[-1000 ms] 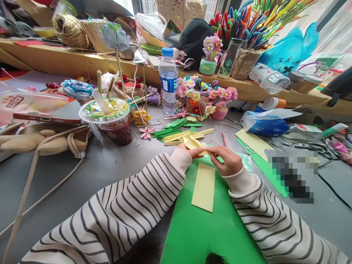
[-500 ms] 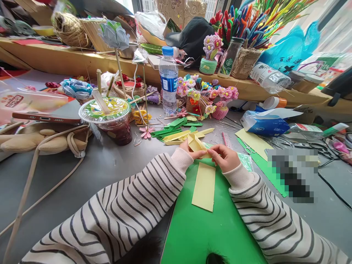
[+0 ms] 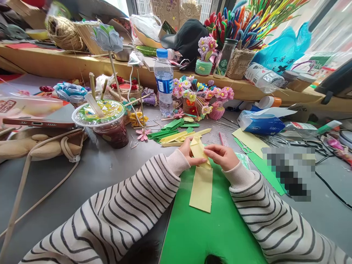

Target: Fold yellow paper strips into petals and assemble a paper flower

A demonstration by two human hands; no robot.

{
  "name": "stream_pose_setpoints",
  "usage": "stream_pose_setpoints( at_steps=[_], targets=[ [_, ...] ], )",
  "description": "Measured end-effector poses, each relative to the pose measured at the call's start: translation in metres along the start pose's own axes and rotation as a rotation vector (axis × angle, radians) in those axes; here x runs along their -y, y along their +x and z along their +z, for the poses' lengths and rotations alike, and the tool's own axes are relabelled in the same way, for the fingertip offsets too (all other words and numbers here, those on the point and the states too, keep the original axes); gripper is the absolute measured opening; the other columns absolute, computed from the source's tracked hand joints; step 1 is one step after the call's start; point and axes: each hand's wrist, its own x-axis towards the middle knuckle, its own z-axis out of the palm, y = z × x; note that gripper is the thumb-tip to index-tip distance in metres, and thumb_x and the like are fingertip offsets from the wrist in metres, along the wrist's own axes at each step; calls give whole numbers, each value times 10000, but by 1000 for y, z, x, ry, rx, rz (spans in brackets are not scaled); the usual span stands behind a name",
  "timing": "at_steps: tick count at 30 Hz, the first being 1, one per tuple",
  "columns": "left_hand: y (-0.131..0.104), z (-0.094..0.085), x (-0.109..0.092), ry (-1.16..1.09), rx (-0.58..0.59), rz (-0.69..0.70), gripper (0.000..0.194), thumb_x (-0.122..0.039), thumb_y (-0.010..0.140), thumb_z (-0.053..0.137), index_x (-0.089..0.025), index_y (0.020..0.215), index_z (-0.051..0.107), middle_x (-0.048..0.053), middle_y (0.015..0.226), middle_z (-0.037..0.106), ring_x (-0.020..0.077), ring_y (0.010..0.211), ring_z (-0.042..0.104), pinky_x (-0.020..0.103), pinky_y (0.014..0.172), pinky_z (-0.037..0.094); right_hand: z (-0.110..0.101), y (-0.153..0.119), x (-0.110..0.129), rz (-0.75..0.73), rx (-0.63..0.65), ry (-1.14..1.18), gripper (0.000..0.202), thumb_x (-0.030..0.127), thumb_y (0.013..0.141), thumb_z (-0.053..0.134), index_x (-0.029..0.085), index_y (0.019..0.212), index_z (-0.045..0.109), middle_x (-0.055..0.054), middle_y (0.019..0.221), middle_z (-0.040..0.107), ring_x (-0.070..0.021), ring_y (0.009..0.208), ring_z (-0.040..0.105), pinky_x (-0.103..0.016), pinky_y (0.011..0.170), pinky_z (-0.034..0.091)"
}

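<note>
Gray table point(image 3: 104, 165) across most of the frame, with a brown ledge point(image 3: 55, 60) running along the back. On the ledge, a ball of string point(image 3: 64, 33) at upper left, a black cap point(image 3: 189, 38) near the top middle, and a basket point(image 3: 239, 64) full of bright fuzzy sticks at upper right.

Near the middle of the frame, a folded yellow paper point(image 3: 197, 148), up above a shiny green sheet point(image 3: 198, 234). Held by both hands at once. Left hand point(image 3: 187, 150) pinching the paper, thumb flat across the front, other fingers mostly hidden behind it. Right hand point(image 3: 225, 157) pinching the right edge between thumb and first finger. Striped sleeves on both arms.

Just below, a flat yellow strip point(image 3: 200, 196) lying on the green sheet, top end right under the folded paper. Too hard to tell if touching.

Just past the hands, a little heap of folded yellow strips point(image 3: 173, 138) and folded green strips point(image 3: 165, 132). Left of the heap, a pink paper flower point(image 3: 143, 134) and a cup of dark drink point(image 3: 115, 132). Behind, a water bottle point(image 3: 165, 86) standing up. Toward the right, small scissors point(image 3: 245, 149) and a blue tissue pack point(image 3: 260, 123).
</note>
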Motion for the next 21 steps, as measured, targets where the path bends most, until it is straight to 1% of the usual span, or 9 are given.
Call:
stream_pose_setpoints(
  at_steps=[3, 8, 10, 12, 14, 16, 18, 19, 21],
  targets=[
    [0, -2, -2, 28, -29, -26, 841, -195, 430, 716, -189, 1114, 226, -15, 734, 506, 144, 637, 558, 334, 619, 464, 4, -2, 4, 10, -12, 46, 202, 311, 555, 619, 140, 655, 577, 74, 422, 417, -29, 353, 301, -191, 337, 210],
    [-1, -3, -6, 79, -78, -27, 983, -166, 366, 739, -189, 1190, 204, -6, 716, 547, 152, 649, 569, 319, 645, 458, 8, -3, 7, 47, 30, 102, 201, 314, 542, 635, 146, 601, 542, 80, 411, 416, -15, 331, 277, -183, 322, 185],
    [-2, -2, -6, 61, -78, -48, 1004, -185, 387, 734, -192, 1213, 165, -11, 668, 562, 152, 613, 577, 323, 624, 458, 8, -3, 6, 60, -1, 140, 221, 329, 532, 644, 147, 594, 534, 86, 394, 398, -14, 320, 267, -182, 314, 180],
    [-2, 0, -6, 15, -96, -73, 994, -199, 409, 729, -181, 1217, 151, -21, 614, 570, 143, 572, 579, 321, 614, 456, 8, -2, 3, 52, -87, 197, 247, 354, 529, 646, 150, 608, 530, 90, 384, 386, -16, 311, 268, -179, 306, 182],
    [-2, 5, -4, -53, -106, -104, 927, -201, 404, 733, -162, 1179, 226, -14, 607, 584, 136, 573, 586, 312, 631, 452, 9, -1, 0, 32, -185, 258, 273, 383, 539, 636, 155, 639, 525, 88, 385, 394, -21, 308, 284, -174, 297, 190],
    [-1, 10, -2, -119, -59, -156, 767, -226, 397, 735, -139, 1067, 371, 17, 648, 606, 139, 606, 595, 295, 645, 451, 9, 0, -3, 19, -257, 299, 289, 404, 552, 622, 158, 664, 519, 82, 390, 408, -28, 310, 304, -169, 290, 201],
    [-1, 14, -1, -149, 15, -212, 555, -303, 418, 716, -114, 888, 489, 37, 659, 615, 138, 599, 599, 264, 607, 457, 10, 0, -5, 13, -279, 313, 293, 407, 558, 618, 159, 673, 515, 77, 404, 421, -30, 319, 316, -166, 290, 209],
    [-1, 16, -1, -148, 33, -232, 482, -347, 432, 700, -108, 808, 516, 36, 634, 613, 133, 568, 595, 247, 571, 458, 11, 0, -5, 9, -280, 307, 292, 403, 555, 621, 158, 673, 513, 75, 415, 425, -29, 324, 318, -165, 292, 212],
    [0, 17, -2, -132, 14, -251, 425, -420, 453, 664, -105, 707, 535, 23, 557, 597, 114, 483, 573, 220, 492, 447, 12, -1, -5, -4, -276, 271, 289, 393, 550, 628, 159, 675, 512, 74, 436, 424, -26, 334, 311, -169, 300, 216]
  ],
)
